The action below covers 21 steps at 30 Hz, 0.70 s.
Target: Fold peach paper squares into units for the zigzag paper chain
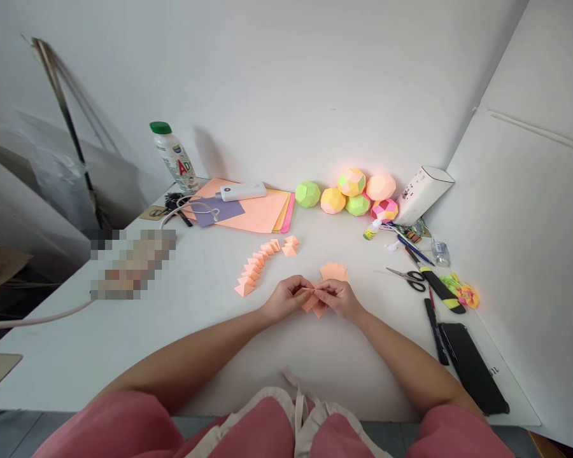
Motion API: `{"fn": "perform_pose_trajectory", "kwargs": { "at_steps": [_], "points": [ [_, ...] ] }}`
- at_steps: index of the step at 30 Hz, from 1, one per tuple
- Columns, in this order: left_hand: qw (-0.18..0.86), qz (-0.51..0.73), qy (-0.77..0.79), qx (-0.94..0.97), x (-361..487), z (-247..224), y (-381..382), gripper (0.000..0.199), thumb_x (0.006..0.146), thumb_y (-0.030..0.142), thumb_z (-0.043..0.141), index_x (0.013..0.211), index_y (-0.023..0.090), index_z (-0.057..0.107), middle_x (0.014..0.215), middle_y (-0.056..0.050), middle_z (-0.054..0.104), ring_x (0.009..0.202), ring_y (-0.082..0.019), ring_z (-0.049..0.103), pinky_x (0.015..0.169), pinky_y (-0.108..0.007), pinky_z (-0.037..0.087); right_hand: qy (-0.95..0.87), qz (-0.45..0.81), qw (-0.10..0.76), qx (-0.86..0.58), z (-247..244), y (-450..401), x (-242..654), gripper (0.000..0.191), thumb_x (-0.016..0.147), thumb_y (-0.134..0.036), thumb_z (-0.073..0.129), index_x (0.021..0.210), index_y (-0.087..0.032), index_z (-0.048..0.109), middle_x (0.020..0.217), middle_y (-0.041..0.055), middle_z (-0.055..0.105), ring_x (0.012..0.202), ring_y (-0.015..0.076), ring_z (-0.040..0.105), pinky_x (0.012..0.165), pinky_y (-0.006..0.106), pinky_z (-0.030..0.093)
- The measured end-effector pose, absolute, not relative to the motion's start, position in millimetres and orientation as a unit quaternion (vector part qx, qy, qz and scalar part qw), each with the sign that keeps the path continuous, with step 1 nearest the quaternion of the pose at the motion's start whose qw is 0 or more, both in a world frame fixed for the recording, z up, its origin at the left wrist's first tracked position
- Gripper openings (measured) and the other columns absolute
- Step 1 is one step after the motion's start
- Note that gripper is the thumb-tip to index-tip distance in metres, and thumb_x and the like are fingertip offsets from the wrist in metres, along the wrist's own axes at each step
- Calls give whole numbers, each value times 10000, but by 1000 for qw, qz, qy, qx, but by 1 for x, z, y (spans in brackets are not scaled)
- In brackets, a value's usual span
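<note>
Both hands meet at the middle of the white table, pinching one small piece of peach paper (314,290) between them. My left hand (288,299) is closed on its left side, and my right hand (340,299) is closed on its right. Part of the paper is hidden by the fingers. Beneath and just beyond the hands lie more peach paper pieces (334,271). To the left, a curved row of folded peach paper units (254,267) rests on the table, with a short separate stack (290,245) at its far end.
Several paper balls (308,194) stand along the wall. Coloured sheets (258,214) lie back left under a white power bank (243,191), near a bottle (176,159). At right are scissors (413,278), a utility knife (442,289), a glue bottle (372,229) and a black phone (472,366).
</note>
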State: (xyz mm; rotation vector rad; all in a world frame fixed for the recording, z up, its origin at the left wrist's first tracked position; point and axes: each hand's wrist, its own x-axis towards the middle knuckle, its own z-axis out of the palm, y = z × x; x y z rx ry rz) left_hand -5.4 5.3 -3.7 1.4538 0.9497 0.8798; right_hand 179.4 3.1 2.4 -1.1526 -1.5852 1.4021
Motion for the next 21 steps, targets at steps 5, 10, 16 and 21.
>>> {"fn": "perform_pose_trajectory", "kwargs": {
  "at_steps": [5,10,16,21],
  "points": [
    [548,359,425,625,-5,0,3,135,755,300,535,750,167,559,730,-7,566,642,-115,506,558,-220,416,-625,540,348,-444,2,3,179,203,751,-356,615,796,-165,663,698,24,660,603,129,608,559,250,494],
    [532,346,433,639,-3,8,2,71,712,231,523,707,161,533,640,16,507,558,-89,433,501,-206,371,-621,550,341,-442,3,2,180,198,749,-356,611,765,-162,653,669,25,652,582,138,616,537,255,509],
    [547,359,431,622,-2,9,2,57,687,206,524,664,158,504,594,32,460,516,-71,388,464,-194,345,-576,595,339,-447,1,2,181,198,738,-362,611,734,-164,610,628,6,611,543,151,617,497,274,528],
    [566,373,427,598,-4,8,3,73,696,208,519,656,157,487,603,33,449,521,-65,382,469,-190,339,-563,582,361,-463,-1,4,183,161,724,-313,612,664,-172,562,597,-17,552,521,115,549,465,239,485]
  ]
}}
